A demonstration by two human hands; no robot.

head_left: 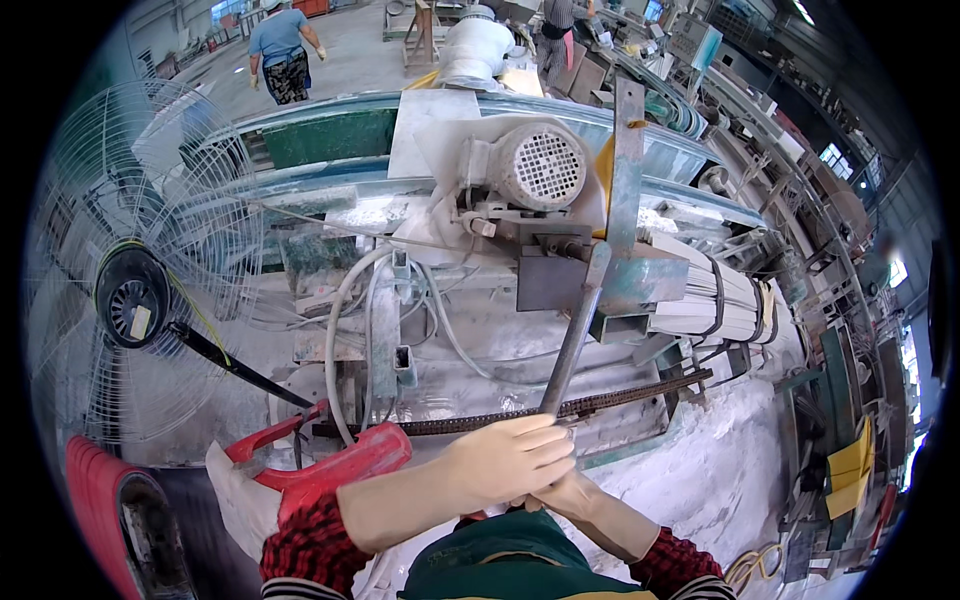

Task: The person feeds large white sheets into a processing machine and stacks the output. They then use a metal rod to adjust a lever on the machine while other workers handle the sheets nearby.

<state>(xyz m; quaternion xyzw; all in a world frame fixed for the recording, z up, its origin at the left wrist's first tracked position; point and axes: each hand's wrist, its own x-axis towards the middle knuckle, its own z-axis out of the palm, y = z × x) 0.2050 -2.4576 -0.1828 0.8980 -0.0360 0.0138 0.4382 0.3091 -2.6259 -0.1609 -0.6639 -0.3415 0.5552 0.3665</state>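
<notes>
A long grey metal bar point(575, 335) slants up and away from me, its rounded far end beside a flat upright steel bracket point(627, 180). My left hand point(510, 460) wraps its fingers around the near end. Just below it, partly covered by the left, my right hand point(565, 492) is closed on the same bar. Past the bar's upper part sits a dark metal block point(545, 280) with a threaded shaft. A dusty electric motor point(540, 168) with a round grille is mounted beyond that. Whether the bar's far end touches the shaft or bracket I cannot tell.
Left stands a large wire-cage fan point(135, 295). Near my left forearm is a dusty red part point(345, 465). A rusty chain-like strip point(450, 426) crosses ahead, with grey hoses point(335, 340) behind. Strapped white strips point(690, 290) lie right. A person point(280, 50) is far left.
</notes>
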